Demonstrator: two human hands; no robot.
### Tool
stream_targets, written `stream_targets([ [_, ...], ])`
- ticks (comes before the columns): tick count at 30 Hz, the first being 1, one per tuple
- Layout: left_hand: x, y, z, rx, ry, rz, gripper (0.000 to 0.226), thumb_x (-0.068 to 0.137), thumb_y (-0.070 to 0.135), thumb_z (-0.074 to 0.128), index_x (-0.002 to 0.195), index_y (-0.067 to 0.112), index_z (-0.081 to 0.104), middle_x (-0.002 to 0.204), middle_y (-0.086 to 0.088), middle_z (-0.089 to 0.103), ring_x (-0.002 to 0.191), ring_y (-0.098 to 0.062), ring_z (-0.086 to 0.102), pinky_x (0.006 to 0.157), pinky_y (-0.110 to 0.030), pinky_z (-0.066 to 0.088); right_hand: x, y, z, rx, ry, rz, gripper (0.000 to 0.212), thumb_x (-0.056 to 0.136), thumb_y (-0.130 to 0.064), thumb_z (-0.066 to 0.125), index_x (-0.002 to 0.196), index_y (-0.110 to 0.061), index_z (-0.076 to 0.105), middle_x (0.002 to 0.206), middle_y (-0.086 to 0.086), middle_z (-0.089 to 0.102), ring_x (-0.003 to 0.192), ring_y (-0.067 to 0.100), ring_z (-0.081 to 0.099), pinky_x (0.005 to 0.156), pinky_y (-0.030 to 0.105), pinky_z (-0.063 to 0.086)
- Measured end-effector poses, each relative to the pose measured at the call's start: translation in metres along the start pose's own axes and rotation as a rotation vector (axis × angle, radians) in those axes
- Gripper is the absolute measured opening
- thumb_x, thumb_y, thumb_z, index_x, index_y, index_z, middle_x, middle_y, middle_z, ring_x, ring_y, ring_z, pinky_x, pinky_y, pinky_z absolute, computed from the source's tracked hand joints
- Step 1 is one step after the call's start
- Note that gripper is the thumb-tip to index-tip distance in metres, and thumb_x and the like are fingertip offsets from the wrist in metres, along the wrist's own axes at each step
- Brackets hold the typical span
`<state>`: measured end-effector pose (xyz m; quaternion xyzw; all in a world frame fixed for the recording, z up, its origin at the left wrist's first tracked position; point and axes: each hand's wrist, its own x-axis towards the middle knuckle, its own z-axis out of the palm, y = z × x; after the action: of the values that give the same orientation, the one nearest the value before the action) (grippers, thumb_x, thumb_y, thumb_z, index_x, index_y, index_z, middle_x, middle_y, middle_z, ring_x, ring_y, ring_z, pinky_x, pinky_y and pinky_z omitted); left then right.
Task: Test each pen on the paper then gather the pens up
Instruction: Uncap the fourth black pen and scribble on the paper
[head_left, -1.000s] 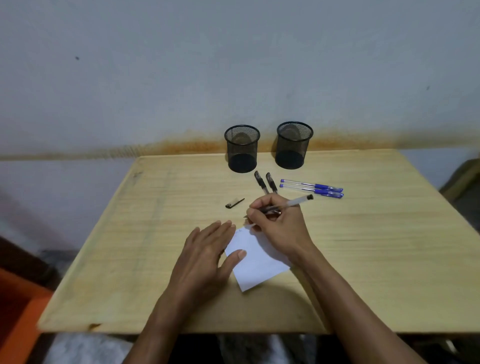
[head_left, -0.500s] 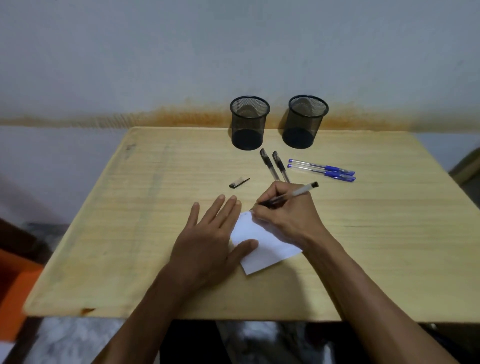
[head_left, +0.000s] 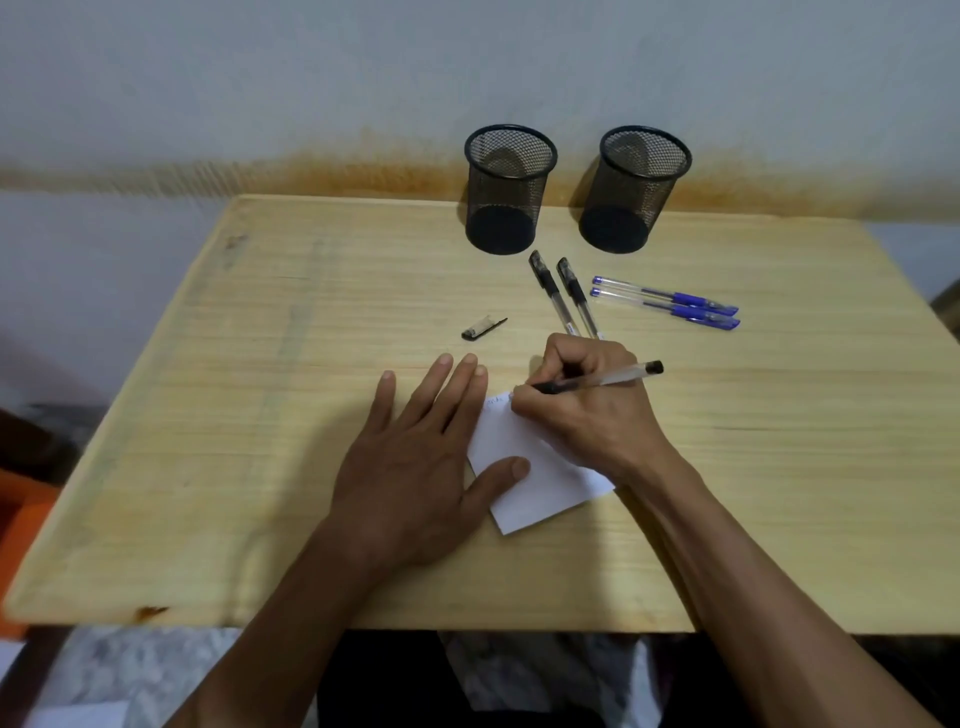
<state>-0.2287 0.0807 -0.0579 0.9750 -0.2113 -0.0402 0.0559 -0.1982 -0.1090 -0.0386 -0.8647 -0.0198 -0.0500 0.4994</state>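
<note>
Dim, even indoor light with a cool cast and no glare. Soft, diffuse shadows lie on the table (head_left: 260, 415) directly beneath the left hand (head_left: 415, 462) and the right hand (head_left: 587, 410), and darker ones at the bases of the two mesh cups (head_left: 509, 187) beyond the hands. Wide-angle distortion bows the table edges outward and stretches both forearms toward the lower corners. Focus is fair around the hands; the wall (head_left: 208, 78) far beyond them and the floor nearer than them appear smeared and soft.
</note>
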Motion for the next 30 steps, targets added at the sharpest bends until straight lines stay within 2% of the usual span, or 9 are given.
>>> stream_targets([
  [2, -0.0003, 0.0012, -0.0011, -0.009, -0.008, -0.003, 0.091, 0.084, 0.078, -0.008, 0.157, 0.024, -0.007, 0.166, 0.010, -0.013, 0.149, -0.006, -0.020, 0.122, -0.050, -0.003, -0.0014, 0.0009, -0.0010, 0.022, -0.017, -0.004, 0.019, 0.069, -0.002, 0.078, 0.060, -0.001, 0.060, 0.057, 0.011, 0.062, 0.051, 0.006, 0.049, 0.047, 0.022, 0.039],
  [4, -0.0011, 0.0020, -0.0020, -0.019, -0.011, -0.004, 0.092, 0.084, 0.078, -0.007, 0.157, 0.024, -0.008, 0.165, 0.011, -0.014, 0.149, -0.006, -0.021, 0.122, -0.050, -0.003, -0.0019, 0.0012, -0.0016, 0.021, -0.023, -0.011, 0.019, 0.069, -0.001, 0.077, 0.060, -0.002, 0.061, 0.057, 0.009, 0.063, 0.051, 0.007, 0.050, 0.048, 0.020, 0.039],
  [9, -0.0009, 0.0018, -0.0033, -0.025, -0.024, -0.005, 0.092, 0.083, 0.078, -0.008, 0.157, 0.024, -0.011, 0.165, 0.011, -0.017, 0.148, -0.006, -0.025, 0.122, -0.050, -0.005, 0.0006, 0.0028, -0.0004, 0.042, 0.047, 0.017, 0.016, 0.070, -0.003, 0.076, 0.063, -0.005, 0.062, 0.061, 0.008, 0.069, 0.058, 0.021, 0.062, 0.051, 0.029, 0.048],
  [13, -0.0010, 0.0021, -0.0039, -0.033, -0.014, -0.004, 0.091, 0.084, 0.078, -0.006, 0.157, 0.024, -0.009, 0.165, 0.011, -0.016, 0.148, -0.006, -0.023, 0.122, -0.050, -0.004, 0.0001, 0.0014, 0.0003, 0.008, 0.033, 0.017, 0.016, 0.069, -0.004, 0.075, 0.061, -0.005, 0.062, 0.058, 0.005, 0.068, 0.053, 0.011, 0.058, 0.050, 0.028, 0.046],
  [16, -0.0013, 0.0020, -0.0032, -0.027, -0.011, -0.002, 0.090, 0.085, 0.077, -0.004, 0.157, 0.024, -0.009, 0.165, 0.011, -0.016, 0.148, -0.006, -0.023, 0.122, -0.050, -0.004, -0.0001, 0.0005, -0.0003, -0.013, 0.034, 0.002, 0.016, 0.070, -0.004, 0.074, 0.061, -0.006, 0.061, 0.058, 0.005, 0.067, 0.054, 0.017, 0.059, 0.050, 0.029, 0.046],
  [19, -0.0016, 0.0019, -0.0030, -0.033, -0.005, -0.003, 0.089, 0.087, 0.077, -0.001, 0.158, 0.024, -0.007, 0.165, 0.011, -0.014, 0.149, -0.005, -0.022, 0.122, -0.050, -0.003, -0.0007, 0.0003, -0.0001, -0.011, 0.038, 0.005, 0.016, 0.070, -0.004, 0.074, 0.061, -0.005, 0.060, 0.058, 0.006, 0.067, 0.052, 0.009, 0.055, 0.050, 0.026, 0.044],
  [28, -0.0019, 0.0025, -0.0034, -0.037, -0.007, -0.002, 0.090, 0.085, 0.077, -0.003, 0.158, 0.024, -0.008, 0.165, 0.011, -0.016, 0.148, -0.005, -0.023, 0.122, -0.050, -0.005, -0.0021, -0.0004, -0.0001, 0.007, 0.044, 0.029, 0.018, 0.069, -0.004, 0.074, 0.060, -0.006, 0.058, 0.057, 0.007, 0.065, 0.051, 0.008, 0.052, 0.048, 0.028, 0.043],
  [30, -0.0018, 0.0022, -0.0040, -0.037, -0.006, -0.004, 0.090, 0.086, 0.077, -0.002, 0.157, 0.024, -0.008, 0.165, 0.011, -0.015, 0.148, -0.005, -0.023, 0.122, -0.050, -0.005, -0.0025, -0.0016, 0.0006, 0.020, 0.056, 0.036, 0.019, 0.069, -0.003, 0.073, 0.061, -0.004, 0.057, 0.055, 0.010, 0.063, 0.049, 0.007, 0.048, 0.046, 0.025, 0.040],
])
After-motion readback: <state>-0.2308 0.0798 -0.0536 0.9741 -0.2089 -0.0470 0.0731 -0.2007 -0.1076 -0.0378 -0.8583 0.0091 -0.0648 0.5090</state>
